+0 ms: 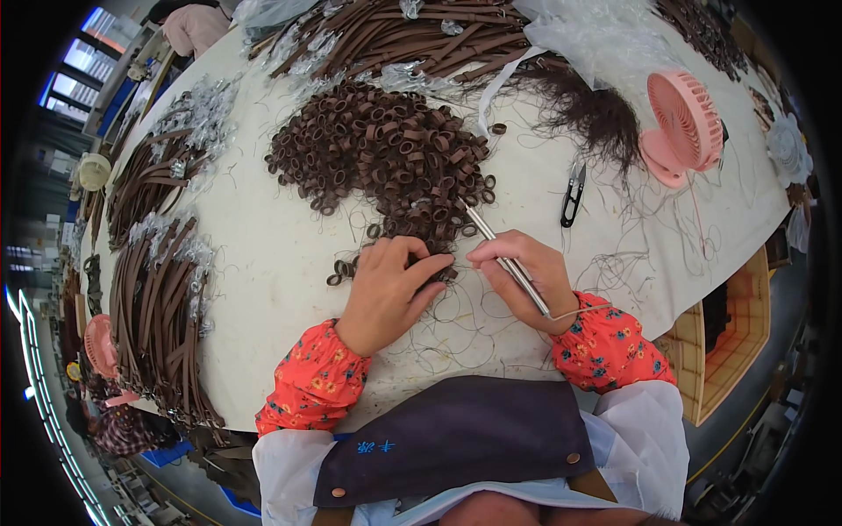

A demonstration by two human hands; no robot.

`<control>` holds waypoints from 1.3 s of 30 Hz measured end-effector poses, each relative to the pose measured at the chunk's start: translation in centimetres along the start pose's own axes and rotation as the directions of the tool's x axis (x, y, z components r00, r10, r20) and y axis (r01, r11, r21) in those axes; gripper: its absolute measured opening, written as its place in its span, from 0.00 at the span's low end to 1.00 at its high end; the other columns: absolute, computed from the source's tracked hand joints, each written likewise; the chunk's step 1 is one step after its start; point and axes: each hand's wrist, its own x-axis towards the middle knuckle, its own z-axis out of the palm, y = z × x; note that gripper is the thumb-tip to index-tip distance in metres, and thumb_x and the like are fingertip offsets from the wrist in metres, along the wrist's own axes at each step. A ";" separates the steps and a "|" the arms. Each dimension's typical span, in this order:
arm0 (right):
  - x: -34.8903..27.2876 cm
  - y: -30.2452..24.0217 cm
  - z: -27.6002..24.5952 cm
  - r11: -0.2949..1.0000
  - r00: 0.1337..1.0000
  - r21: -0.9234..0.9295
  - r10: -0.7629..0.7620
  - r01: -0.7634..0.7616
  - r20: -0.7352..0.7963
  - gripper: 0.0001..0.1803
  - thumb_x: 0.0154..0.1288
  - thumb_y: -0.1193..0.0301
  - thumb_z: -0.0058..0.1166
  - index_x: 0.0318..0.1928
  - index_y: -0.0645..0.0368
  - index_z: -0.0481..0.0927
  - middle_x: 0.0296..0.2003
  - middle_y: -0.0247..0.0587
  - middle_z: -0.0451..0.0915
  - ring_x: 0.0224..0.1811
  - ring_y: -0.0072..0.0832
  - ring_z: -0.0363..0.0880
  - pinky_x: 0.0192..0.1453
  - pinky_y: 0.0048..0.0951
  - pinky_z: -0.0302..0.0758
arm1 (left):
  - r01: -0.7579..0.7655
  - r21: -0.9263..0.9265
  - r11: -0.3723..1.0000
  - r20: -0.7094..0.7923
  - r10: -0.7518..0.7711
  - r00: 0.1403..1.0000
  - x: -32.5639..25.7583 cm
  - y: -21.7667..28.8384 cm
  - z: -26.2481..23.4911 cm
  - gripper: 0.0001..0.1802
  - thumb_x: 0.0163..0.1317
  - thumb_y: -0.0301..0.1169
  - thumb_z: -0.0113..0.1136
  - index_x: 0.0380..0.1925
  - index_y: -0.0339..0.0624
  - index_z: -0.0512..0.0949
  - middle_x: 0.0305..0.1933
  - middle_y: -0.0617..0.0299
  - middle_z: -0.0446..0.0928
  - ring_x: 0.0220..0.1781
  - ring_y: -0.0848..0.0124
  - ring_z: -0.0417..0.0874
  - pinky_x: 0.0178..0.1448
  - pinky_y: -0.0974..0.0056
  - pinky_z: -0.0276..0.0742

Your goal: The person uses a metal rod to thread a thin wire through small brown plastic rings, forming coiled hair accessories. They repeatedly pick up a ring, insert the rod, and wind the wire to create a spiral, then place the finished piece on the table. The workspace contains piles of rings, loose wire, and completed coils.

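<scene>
My left hand (387, 289) rests on the white table (272, 263) and pinches a small brown loop at the near edge of a big pile of brown leather loops (386, 153). My right hand (526, 272) holds a thin silver metal tool (504, 259) like a pen; its tip points up and left toward the pile. The fingertips of both hands almost meet over the loop. Loose dark threads lie on the table around both hands. Both forearms wear red flowered sleeves.
Black thread snips (572, 195) lie to the right of the pile. A pink desk fan (686, 127) stands at the far right. Bundles of brown straps (158, 298) line the left edge and the far side (412, 35). A tuft of dark threads (596, 114) lies behind.
</scene>
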 end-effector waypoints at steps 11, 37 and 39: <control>-0.1 0.1 -0.5 0.996 0.996 0.007 -0.091 0.091 -0.013 0.12 0.58 0.81 0.57 0.44 0.57 0.78 0.35 0.43 0.80 0.34 0.37 0.80 0.37 0.31 0.76 | 0.259 -0.756 0.601 0.239 -0.115 0.964 -0.4 1.1 1.1 0.10 0.56 0.26 0.67 0.37 0.42 0.78 0.39 0.63 0.82 0.38 0.76 0.80 0.38 0.70 0.71; -0.2 0.7 0.5 0.941 0.959 -0.184 -0.276 0.284 0.069 0.20 0.50 0.81 0.64 0.44 0.54 0.77 0.35 0.39 0.80 0.35 0.37 0.79 0.37 0.31 0.76 | 0.372 -0.715 0.592 0.250 -0.280 0.927 -0.4 1.1 1.2 0.07 0.62 0.26 0.61 0.38 0.34 0.81 0.33 0.59 0.83 0.34 0.77 0.81 0.40 0.72 0.77; -0.1 0.5 0.4 0.944 0.960 -0.179 -0.266 0.277 0.083 0.20 0.49 0.82 0.64 0.44 0.54 0.77 0.34 0.39 0.80 0.35 0.36 0.79 0.37 0.31 0.76 | 0.342 -0.705 0.621 0.225 -0.262 0.939 -0.3 1.0 1.1 0.07 0.62 0.26 0.61 0.37 0.35 0.82 0.32 0.59 0.83 0.33 0.75 0.82 0.39 0.70 0.77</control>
